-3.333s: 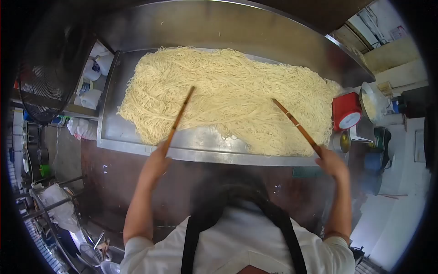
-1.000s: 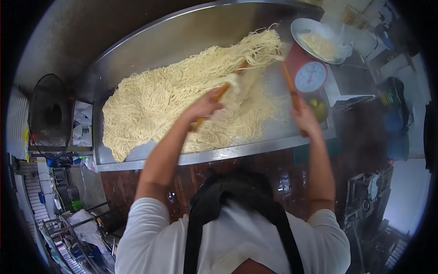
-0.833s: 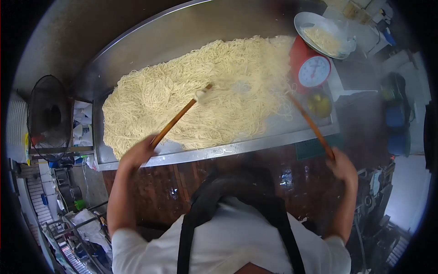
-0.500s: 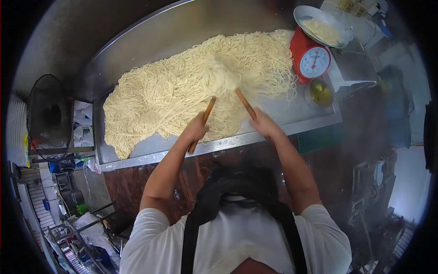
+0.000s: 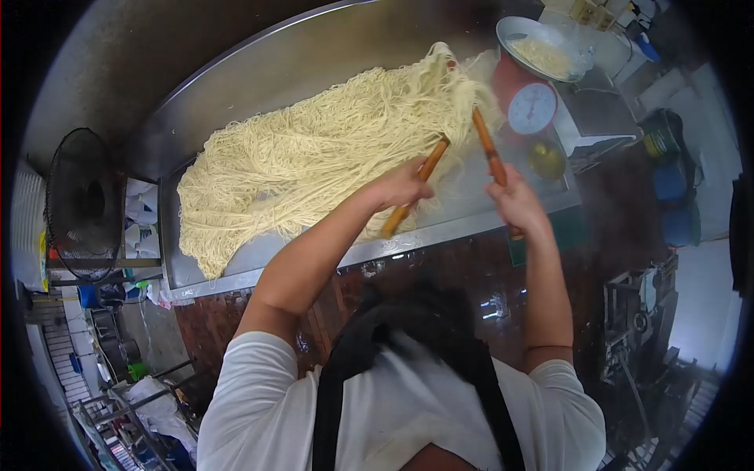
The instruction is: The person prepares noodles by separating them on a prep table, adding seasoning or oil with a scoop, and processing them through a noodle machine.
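Note:
A broad heap of pale noodles is spread over the metal tray table. My left hand is closed around a thick wooden stick, whose far end lies at the noodles. In my right hand is a second wooden stick, its upper part reaching into a lifted bunch of noodles at the heap's right end. Both sticks slant away from me. Steam blurs the area around the right end.
Beyond my right hand stands a red dial scale carrying a metal pan with some noodles. A bowl of yellowish liquid sits near the tray's right edge. A black fan is at the left.
Both hands have moved right with their sticks. The raised bunch of noodles has shifted from the middle to the right end, and steam now veils the scale and bowl.

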